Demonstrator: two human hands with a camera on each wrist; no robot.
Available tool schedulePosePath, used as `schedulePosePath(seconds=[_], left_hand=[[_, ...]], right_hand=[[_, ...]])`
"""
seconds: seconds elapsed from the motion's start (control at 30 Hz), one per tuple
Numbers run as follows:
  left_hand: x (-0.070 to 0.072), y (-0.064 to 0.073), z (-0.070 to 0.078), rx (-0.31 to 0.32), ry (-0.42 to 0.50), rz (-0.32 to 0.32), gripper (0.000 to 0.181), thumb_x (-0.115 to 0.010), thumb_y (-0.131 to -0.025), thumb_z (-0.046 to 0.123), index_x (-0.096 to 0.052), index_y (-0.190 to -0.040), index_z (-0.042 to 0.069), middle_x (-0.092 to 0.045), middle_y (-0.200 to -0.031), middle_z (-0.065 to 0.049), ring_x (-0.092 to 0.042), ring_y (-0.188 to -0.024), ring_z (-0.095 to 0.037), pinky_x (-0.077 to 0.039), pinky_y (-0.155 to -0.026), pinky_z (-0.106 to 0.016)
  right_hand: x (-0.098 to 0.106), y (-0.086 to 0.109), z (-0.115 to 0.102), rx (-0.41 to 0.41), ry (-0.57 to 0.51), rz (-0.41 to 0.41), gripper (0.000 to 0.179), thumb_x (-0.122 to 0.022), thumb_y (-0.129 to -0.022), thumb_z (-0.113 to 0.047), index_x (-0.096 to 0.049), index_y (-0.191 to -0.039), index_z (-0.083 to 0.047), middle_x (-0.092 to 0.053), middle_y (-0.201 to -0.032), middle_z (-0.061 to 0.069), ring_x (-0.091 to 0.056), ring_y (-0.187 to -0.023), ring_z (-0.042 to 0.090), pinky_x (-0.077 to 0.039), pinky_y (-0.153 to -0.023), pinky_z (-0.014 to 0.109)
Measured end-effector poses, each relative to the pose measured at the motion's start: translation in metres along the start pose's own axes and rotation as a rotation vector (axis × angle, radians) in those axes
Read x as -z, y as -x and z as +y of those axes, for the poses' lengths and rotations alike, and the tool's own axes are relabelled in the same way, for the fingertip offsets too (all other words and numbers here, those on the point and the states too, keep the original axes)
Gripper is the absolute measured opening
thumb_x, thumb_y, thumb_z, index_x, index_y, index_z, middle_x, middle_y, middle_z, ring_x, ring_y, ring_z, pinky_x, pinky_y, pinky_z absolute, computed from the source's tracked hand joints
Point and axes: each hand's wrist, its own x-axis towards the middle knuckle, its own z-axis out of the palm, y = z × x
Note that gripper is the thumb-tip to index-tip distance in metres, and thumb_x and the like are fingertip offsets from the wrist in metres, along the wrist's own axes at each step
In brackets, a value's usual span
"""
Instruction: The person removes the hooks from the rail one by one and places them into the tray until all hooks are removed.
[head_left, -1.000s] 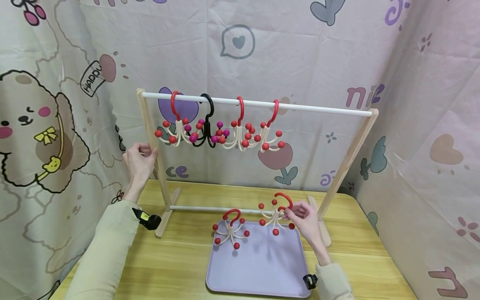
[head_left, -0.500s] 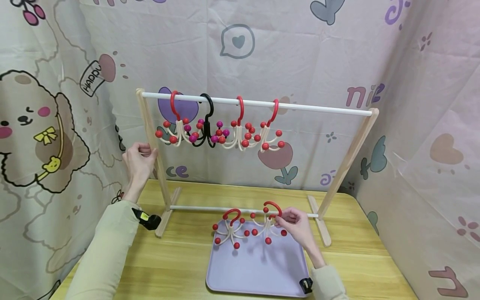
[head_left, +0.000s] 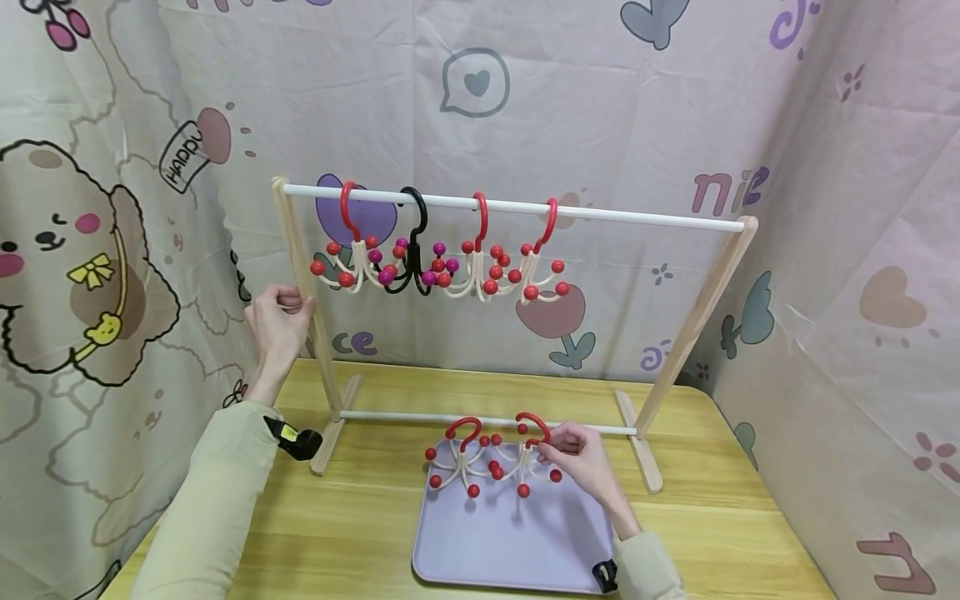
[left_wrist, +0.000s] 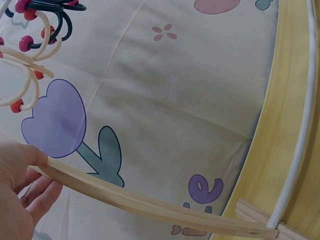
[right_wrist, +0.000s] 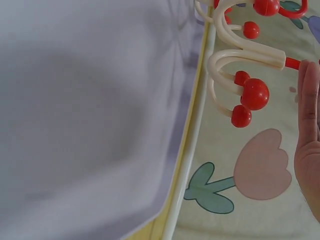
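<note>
My right hand (head_left: 581,454) pinches the base of the red hook of a cream claw-shaped hanger (head_left: 527,457) with red ball tips. It holds this hanger over the lilac tray (head_left: 517,550), close beside a similar hanger (head_left: 462,460) at the tray's back left. In the right wrist view the cream arms of the held hanger (right_wrist: 257,54) splay away from the fingertips. My left hand (head_left: 279,329) grips the left wooden post (head_left: 322,358) of a small rack. The left wrist view shows its thumb and fingers around the post (left_wrist: 125,197).
From the rack's white top rail (head_left: 645,218) hang three red-hooked hangers and a black hanger (head_left: 414,250) with magenta balls. The right post (head_left: 697,325) and a low white crossbar (head_left: 405,418) stand behind the tray on the wooden table (head_left: 735,500). Printed curtains surround it.
My right hand has moved left and slightly down with the held hanger, bringing it beside the one on the tray. The left hand has stayed on the post.
</note>
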Motion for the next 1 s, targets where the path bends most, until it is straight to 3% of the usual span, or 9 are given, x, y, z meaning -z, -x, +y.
schedulePosePath(seconds=[0.17,0.27,0.57,0.77,1.0], left_hand=[[0.0,0.0,0.0,0.002,-0.013,0.004,0.026,-0.069,-0.091,0.008,-0.065,-0.111,-0.009,-0.072,-0.105,-0.029,-0.043,-0.07,0.012,-0.041,-0.098,-0.04],[0.0,0.0,0.0,-0.002,-0.02,0.008,0.026,-0.07,-0.091,0.009,-0.065,-0.11,-0.008,-0.073,-0.104,-0.028,-0.04,-0.065,0.018,-0.041,-0.091,-0.032],[-0.001,0.0,-0.002,-0.012,-0.019,0.016,0.025,-0.07,-0.091,0.008,-0.065,-0.109,-0.009,-0.073,-0.103,-0.028,-0.04,-0.065,0.02,-0.041,-0.09,-0.031],[-0.001,0.0,-0.001,-0.005,-0.028,0.011,0.026,-0.07,-0.091,0.009,-0.065,-0.11,-0.008,-0.073,-0.104,-0.028,-0.04,-0.065,0.019,-0.038,-0.083,-0.023],[-0.001,0.0,-0.001,-0.011,-0.009,0.02,0.025,-0.07,-0.091,0.008,-0.065,-0.109,-0.009,-0.072,-0.103,-0.029,-0.043,-0.072,0.008,-0.041,-0.096,-0.039]], right_hand=[[-0.003,0.001,0.004,0.012,-0.001,-0.031,0.014,-0.071,-0.089,0.002,-0.065,-0.097,0.011,-0.071,-0.092,0.035,-0.075,-0.072,0.012,-0.061,-0.067,0.041],[-0.004,0.001,0.006,0.008,0.0,-0.039,0.013,-0.071,-0.089,0.003,-0.065,-0.097,0.012,-0.071,-0.092,0.035,-0.075,-0.073,0.011,-0.062,-0.067,0.04],[-0.01,0.002,0.008,-0.053,-0.011,-0.055,0.016,-0.072,-0.089,0.0,-0.065,-0.097,0.012,-0.071,-0.094,0.036,-0.076,-0.073,0.018,-0.061,-0.069,0.044],[-0.011,0.003,0.012,-0.064,0.0,-0.062,0.016,-0.072,-0.089,-0.001,-0.065,-0.097,0.011,-0.071,-0.095,0.035,-0.075,-0.074,0.01,-0.062,-0.07,0.04],[-0.012,0.003,0.016,-0.085,0.027,-0.063,0.016,-0.073,-0.088,-0.002,-0.066,-0.097,0.01,-0.072,-0.094,0.033,-0.076,-0.075,0.014,-0.061,-0.071,0.047]])
